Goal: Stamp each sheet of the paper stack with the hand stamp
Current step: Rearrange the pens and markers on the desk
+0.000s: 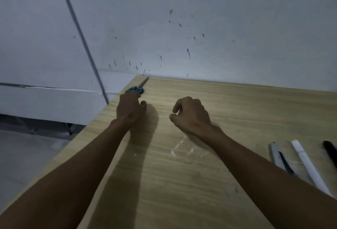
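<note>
Wooden desk (209,165) ran against a grey-white wall (200,19) spattered with dark marks. Left hand (130,109) lay at the desk's far left corner, fingers curled onto the blue handles of a pair of scissors (139,88); the handles were mostly hidden under the fingers, so the exact grip couldn't be told, only that the fingers closed on them. The scissors' closed blades pointed toward the far edge, tip almost at the wall.

Right hand (191,114) sat just beside the left, toward the middle of the desk, wrist down on the wood, fingers loosely curled with nothing in them, thumb tip near the forefinger.

Pale scratch marks (179,145) showed on the wood just near of the right wrist.

At the right edge of the desk: a grey utility knife (280,157), a white strip (308,165) and a black item (330,151), the last cut off by the frame and too blurred to name. All three partly hidden by the right forearm.

No hand stamp or paper stack visible anywhere on the desk in this view.
</note>
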`<state>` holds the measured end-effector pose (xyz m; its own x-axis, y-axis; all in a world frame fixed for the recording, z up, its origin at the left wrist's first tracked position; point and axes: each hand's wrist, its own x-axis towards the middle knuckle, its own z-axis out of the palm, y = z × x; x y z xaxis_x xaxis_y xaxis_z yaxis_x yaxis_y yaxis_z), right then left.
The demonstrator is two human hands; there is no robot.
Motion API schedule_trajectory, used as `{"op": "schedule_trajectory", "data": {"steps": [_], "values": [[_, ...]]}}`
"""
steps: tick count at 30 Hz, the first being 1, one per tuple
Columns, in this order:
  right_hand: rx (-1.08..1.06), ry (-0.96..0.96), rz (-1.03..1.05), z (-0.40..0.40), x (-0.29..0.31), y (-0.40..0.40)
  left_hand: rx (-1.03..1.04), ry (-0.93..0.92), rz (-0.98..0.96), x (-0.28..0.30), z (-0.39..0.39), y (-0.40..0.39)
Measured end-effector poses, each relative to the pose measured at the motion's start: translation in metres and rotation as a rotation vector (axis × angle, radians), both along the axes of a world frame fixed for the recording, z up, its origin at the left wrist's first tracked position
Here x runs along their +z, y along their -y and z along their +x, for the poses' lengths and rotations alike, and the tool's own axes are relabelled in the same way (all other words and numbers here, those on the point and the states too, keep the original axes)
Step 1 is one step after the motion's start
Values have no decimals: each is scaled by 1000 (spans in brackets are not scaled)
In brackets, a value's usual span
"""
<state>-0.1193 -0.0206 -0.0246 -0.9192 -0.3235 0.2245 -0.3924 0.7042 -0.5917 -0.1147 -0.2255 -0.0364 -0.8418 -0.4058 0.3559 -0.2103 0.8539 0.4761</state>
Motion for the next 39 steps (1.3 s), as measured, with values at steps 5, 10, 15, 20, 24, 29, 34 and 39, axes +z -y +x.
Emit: {"op": "schedule_trajectory", "data": {"steps": [5, 10, 15, 20, 24, 29, 34, 39], "values": [[43, -14, 31, -38, -8, 33, 52, 77, -104, -9, -60, 35], [50, -41, 22, -63, -15, 45, 60, 198, -136, -18, -101, 55], [52, -30, 18, -72, -21, 37, 121, 170, -161, -23, -112, 58], [17, -28, 12, -65, -23, 25, 105, 169, 20, -10, -103, 44], [-18, -14, 29, -52, -15, 6, 68, 255, 153, -7, -79, 18], [-81, 10, 32, -23, -7, -32, -45, 141, 167, -7, -32, -27], [-150, 4, 11, 16, -2, -82, -116, 77, 89, -7, 28, -99], [-214, -3, 2, 51, 1, -128, -206, 113, -104, -8, 79, -174]]}}
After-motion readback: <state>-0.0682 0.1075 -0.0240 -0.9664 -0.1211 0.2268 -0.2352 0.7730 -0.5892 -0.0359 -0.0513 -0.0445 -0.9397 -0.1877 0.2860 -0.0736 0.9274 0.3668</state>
